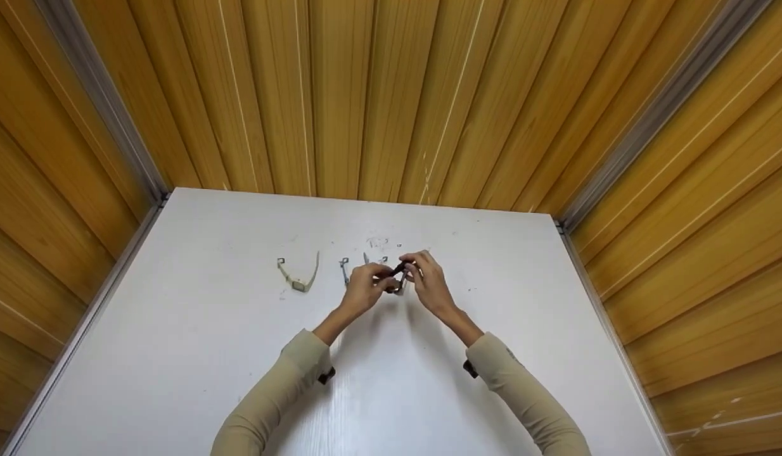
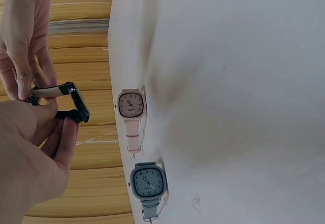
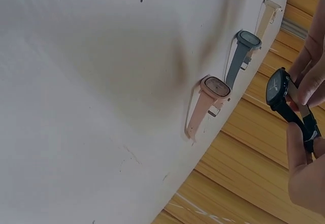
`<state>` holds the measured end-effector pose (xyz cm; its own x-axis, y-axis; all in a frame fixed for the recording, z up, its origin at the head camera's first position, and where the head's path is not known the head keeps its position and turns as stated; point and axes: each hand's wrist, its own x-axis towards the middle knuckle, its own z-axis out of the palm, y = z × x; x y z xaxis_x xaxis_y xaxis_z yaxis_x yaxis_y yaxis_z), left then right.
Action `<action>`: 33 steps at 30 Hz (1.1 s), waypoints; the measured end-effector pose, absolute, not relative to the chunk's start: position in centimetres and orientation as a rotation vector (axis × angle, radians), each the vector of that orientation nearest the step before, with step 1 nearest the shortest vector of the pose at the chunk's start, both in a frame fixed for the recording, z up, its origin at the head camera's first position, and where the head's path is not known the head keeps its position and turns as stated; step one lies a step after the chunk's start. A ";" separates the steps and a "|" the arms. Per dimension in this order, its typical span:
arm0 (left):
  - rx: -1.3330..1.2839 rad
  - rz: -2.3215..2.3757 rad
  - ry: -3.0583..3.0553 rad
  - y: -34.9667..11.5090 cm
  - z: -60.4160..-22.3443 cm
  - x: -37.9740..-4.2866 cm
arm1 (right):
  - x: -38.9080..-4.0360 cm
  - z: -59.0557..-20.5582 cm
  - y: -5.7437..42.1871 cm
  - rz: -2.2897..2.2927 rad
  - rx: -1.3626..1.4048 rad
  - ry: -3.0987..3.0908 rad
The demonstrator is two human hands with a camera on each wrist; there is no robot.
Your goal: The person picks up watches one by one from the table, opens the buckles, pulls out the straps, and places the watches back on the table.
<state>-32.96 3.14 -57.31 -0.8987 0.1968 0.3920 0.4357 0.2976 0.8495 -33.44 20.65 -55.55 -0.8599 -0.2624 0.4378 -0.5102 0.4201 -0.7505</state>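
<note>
Both hands hold a black wristwatch (image 3: 278, 88) above the white table, its strap bent into a loop with the ends brought together. My left hand (image 1: 364, 287) pinches it from the left side, while my right hand (image 1: 433, 286) grips the strap from the right. In the left wrist view the watch's case (image 2: 78, 102) stands edge-on, with a lighter inner face on the strap. Fingers cover the place where the strap ends meet. Beneath the hands lies a pink watch (image 2: 131, 105), and beside it a blue-grey watch (image 2: 148, 181), partly hidden by my left hand in the head view.
A beige watch (image 1: 299, 285) lies on the white table (image 1: 194, 354), left of the hands, its strap spread in a V. Yellow-brown wood-patterned panels (image 1: 340, 95) stand behind and beside the table, with grey metal posts (image 1: 657, 107) at the corners.
</note>
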 end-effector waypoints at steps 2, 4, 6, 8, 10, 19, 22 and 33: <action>-0.582 -1.639 -2.344 3.1 -57.4 -32.9 | -33.4 -55.8 20.5 1.464 0.650 -2.394; -0.586 -1.613 -2.347 3.0 -57.4 -32.8 | -33.3 -56.0 20.4 1.502 0.630 -2.362; -0.586 -1.603 -2.346 3.0 -57.5 -32.7 | -33.2 -56.2 20.2 1.521 0.612 -2.341; -0.579 -1.589 -2.345 3.0 -57.6 -32.6 | -33.2 -56.2 20.1 1.531 0.587 -2.323; -0.576 -1.572 -2.333 2.9 -57.7 -32.5 | -33.2 -56.1 19.8 1.535 0.554 -2.315; -0.525 -1.484 -2.355 2.8 -58.2 -32.1 | -31.0 -53.0 18.4 1.706 0.401 -2.282; -0.525 -1.500 -2.365 2.7 -57.9 -32.0 | -31.2 -53.2 18.5 1.641 0.427 -2.310; -0.524 -1.486 -2.350 2.7 -57.7 -31.9 | -33.7 -53.9 20.5 1.509 0.649 -2.423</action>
<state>-31.92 2.72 -57.71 -0.8850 0.1389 0.4445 0.4611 0.3947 0.7947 -33.73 20.46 -53.92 -0.8801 -0.2532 0.4017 -0.4722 0.3774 -0.7966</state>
